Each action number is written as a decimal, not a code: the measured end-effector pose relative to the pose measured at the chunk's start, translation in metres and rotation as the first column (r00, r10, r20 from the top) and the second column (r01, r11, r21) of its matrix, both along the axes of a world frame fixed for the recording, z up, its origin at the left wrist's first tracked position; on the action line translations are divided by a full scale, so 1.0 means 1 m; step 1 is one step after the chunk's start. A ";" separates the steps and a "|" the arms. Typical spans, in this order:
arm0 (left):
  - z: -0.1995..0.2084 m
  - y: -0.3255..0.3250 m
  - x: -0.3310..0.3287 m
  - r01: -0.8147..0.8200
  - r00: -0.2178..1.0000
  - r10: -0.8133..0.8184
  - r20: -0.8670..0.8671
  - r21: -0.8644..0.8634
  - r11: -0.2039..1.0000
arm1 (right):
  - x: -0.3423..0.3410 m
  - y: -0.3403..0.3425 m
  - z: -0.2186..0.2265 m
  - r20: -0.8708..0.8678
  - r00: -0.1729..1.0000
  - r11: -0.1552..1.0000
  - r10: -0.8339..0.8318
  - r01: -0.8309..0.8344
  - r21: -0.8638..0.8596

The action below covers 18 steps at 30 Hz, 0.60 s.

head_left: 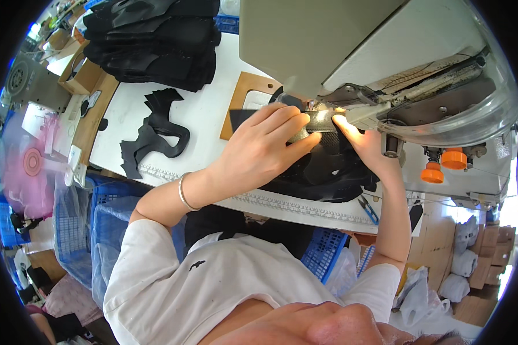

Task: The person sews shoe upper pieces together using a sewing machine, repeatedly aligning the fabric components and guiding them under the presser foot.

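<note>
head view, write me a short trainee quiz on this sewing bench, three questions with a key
1. True or false: the left hand and the right hand both touch the black workpiece.
2. On which side is the bangle worn: A left, B right, C both?
3. Fill in the colour: the two knobs on the sewing machine are ____.

Key: 1 true; 2 A; 3 orange.

"What's to your left?"
"Blue plastic crates [72, 230], lower than my white worktable [207, 109]. A wood-edged bench [99, 115] by the table's left end, cluttered."
"And your right?"
"I note brown cardboard boxes [489, 250], stacked; pale plastic bags [420, 302] nearer me."
"And the light?"
"White glare [509, 210], far right. I can't tell window from doorway."
</note>
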<state>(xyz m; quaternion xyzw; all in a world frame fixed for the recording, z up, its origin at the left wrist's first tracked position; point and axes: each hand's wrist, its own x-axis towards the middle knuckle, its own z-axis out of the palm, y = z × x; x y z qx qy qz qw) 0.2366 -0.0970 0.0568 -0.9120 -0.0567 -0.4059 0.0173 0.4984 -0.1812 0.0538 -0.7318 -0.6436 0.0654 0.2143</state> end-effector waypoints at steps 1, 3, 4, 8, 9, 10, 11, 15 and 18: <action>-0.001 -0.003 0.001 -0.030 1.000 0.031 0.007 -0.020 0.999 | -0.004 0.004 0.010 0.125 0.989 0.997 0.076 -0.075 -0.012; -0.001 -0.007 0.005 -0.055 0.998 0.056 0.016 -0.039 0.998 | 0.019 0.007 -0.011 0.138 0.984 0.993 0.117 -0.120 0.013; -0.001 -0.009 0.006 -0.076 0.997 0.078 0.026 -0.045 0.996 | 0.038 0.009 -0.028 0.150 0.976 0.986 0.157 -0.165 0.040; -0.003 -0.012 0.012 -0.093 0.995 0.094 0.020 -0.059 0.994 | 0.076 0.022 -0.054 -0.151 0.985 0.995 0.088 -0.081 0.050; -0.004 -0.011 0.010 -0.102 0.995 0.103 0.016 -0.061 0.993 | 0.067 0.023 -0.049 -0.155 0.983 0.995 0.096 -0.090 0.048; -0.005 -0.011 0.009 -0.111 0.993 0.113 0.017 -0.062 0.992 | 0.053 0.023 -0.037 -0.265 0.964 0.998 0.022 -0.037 -0.049; -0.005 -0.011 0.008 -0.120 0.992 0.122 0.019 -0.063 0.991 | 0.045 0.023 -0.032 -0.363 0.930 0.988 -0.062 0.006 -0.152; 0.000 -0.013 0.008 -0.112 0.993 0.113 0.015 -0.089 0.990 | 0.052 0.024 -0.030 -0.361 0.932 0.989 -0.046 -0.009 -0.149; -0.001 -0.006 0.012 -0.085 0.996 0.088 0.019 -0.131 0.988 | 0.062 0.026 -0.030 -0.360 0.932 0.989 -0.029 -0.027 -0.148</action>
